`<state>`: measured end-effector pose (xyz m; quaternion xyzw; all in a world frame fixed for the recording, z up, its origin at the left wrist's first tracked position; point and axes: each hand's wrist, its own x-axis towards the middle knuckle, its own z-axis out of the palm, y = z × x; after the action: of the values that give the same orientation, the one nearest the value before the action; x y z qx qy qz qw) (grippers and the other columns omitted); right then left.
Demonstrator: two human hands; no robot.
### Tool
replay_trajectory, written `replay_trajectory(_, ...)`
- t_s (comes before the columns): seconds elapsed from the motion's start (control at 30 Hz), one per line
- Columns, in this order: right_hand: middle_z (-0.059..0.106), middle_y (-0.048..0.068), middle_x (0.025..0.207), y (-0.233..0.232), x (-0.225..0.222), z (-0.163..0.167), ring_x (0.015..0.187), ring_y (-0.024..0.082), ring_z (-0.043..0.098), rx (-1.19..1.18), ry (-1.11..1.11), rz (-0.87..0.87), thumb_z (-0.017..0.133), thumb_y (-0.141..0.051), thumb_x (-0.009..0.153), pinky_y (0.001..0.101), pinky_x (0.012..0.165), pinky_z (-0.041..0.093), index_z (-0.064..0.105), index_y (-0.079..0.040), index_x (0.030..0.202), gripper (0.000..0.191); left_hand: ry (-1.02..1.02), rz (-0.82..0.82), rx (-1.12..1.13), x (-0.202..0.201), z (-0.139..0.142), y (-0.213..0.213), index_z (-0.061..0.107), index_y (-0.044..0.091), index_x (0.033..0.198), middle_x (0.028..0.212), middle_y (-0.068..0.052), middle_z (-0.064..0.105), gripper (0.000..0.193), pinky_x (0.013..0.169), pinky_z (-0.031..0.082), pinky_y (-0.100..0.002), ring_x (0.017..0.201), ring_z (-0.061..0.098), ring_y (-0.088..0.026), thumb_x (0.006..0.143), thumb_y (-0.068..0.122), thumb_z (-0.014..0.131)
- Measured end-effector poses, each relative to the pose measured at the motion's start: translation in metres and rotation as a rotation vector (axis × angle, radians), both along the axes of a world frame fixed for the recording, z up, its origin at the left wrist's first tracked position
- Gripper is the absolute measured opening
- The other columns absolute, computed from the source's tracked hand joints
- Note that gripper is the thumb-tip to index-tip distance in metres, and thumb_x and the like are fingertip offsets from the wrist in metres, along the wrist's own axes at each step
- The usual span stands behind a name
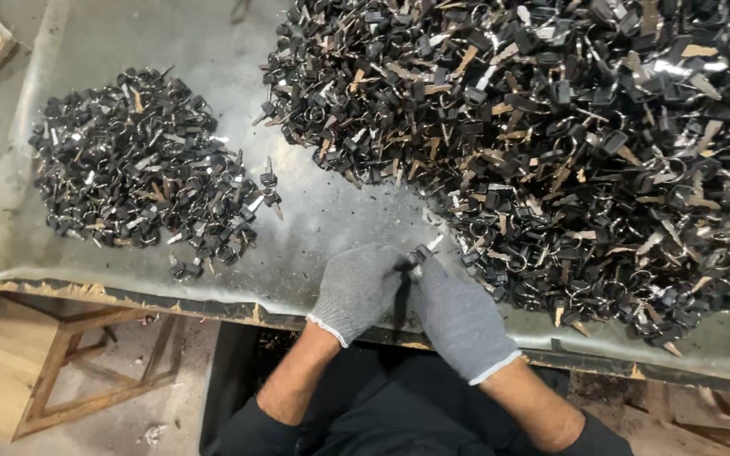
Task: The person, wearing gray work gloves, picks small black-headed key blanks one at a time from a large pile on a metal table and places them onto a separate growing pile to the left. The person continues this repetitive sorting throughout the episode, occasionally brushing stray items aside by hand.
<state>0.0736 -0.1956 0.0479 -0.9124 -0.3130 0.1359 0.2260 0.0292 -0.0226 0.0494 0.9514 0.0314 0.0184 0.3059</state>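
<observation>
Two gloved hands, left hand (356,287) and right hand (458,317), pinching shut on one key (422,251); handling light, rigid, likely slippery; gripping best at black head; big pile (568,127) beside.

Table (314,219): dull grey sheet metal, scuffed and smeared, edge rusty and flaking. Keys in big pile (551,143) and small pile (141,165): matt black plastic heads, bright metal rings and blades, some brassy. Gloves on left hand (356,287) and right hand (458,317): grey knit cloth, matt; stool (69,371): bare, rough wood.
</observation>
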Motion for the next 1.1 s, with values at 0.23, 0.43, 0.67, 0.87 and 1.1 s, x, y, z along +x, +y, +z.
replay_trajectory(0.23, 0.07, 0.022, 0.079, -0.008, 0.016, 0.017, 0.072, 0.04, 0.071, -0.125, 0.214, 0.135, 0.055, -0.022, 0.098, 0.0524, 0.063, 0.057, 0.055, -0.006, 0.113, 0.022, -0.095, 0.026, -0.084, -0.009, -0.01, -0.006, 0.073, 0.009, 0.098, 0.088, -0.013, 0.072, 0.017, 0.075, 0.054, -0.049, 0.084, 0.07, -0.036, 0.083, 0.013, 0.069)
replay_trajectory(0.43, 0.069, 0.025, 0.091, -0.003, 0.01, 0.017, 0.069, 0.042, 0.071, -0.055, -0.109, 0.032, 0.059, -0.015, 0.088, 0.0512, 0.058, 0.056, 0.053, 0.0, 0.11, 0.027, -0.191, -0.057, 0.078, -0.01, -0.019, -0.009, 0.071, 0.004, 0.118, 0.088, -0.014, 0.069, 0.03, 0.073, 0.053, -0.049, 0.084, 0.068, -0.037, 0.089, 0.004, 0.065)
replay_trajectory(0.67, 0.066, 0.021, 0.1, -0.007, 0.016, 0.015, 0.072, 0.039, 0.072, -0.323, 0.152, -0.005, 0.054, -0.019, 0.1, 0.0495, 0.058, 0.058, 0.034, -0.007, 0.151, 0.056, -0.143, -0.003, 0.013, -0.007, -0.007, -0.009, 0.069, 0.007, 0.101, 0.088, -0.015, 0.069, 0.018, 0.075, 0.054, -0.05, 0.086, 0.068, -0.037, 0.083, 0.01, 0.069)
replay_trajectory(0.87, 0.07, 0.016, 0.082, -0.009, -0.001, -0.001, 0.069, 0.036, 0.072, -0.092, -0.2, 0.031, 0.061, -0.025, 0.097, 0.0477, 0.054, 0.057, 0.058, -0.005, 0.109, 0.024, -0.232, 0.06, 0.026, -0.013, -0.006, -0.018, 0.067, 0.002, 0.12, 0.091, -0.017, 0.069, 0.04, 0.072, 0.053, -0.051, 0.083, 0.067, -0.04, 0.08, 0.007, 0.068)
replay_trajectory(1.1, 0.069, 0.02, 0.087, -0.004, 0.005, 0.002, 0.081, 0.039, 0.072, -0.203, -0.169, 0.14, 0.062, -0.017, 0.091, 0.0461, 0.065, 0.059, 0.057, -0.002, 0.119, 0.033, -0.307, 0.009, -0.092, -0.016, -0.021, -0.012, 0.067, 0.009, 0.115, 0.091, -0.014, 0.071, 0.034, 0.078, 0.054, -0.05, 0.087, 0.069, -0.037, 0.082, 0.001, 0.062)
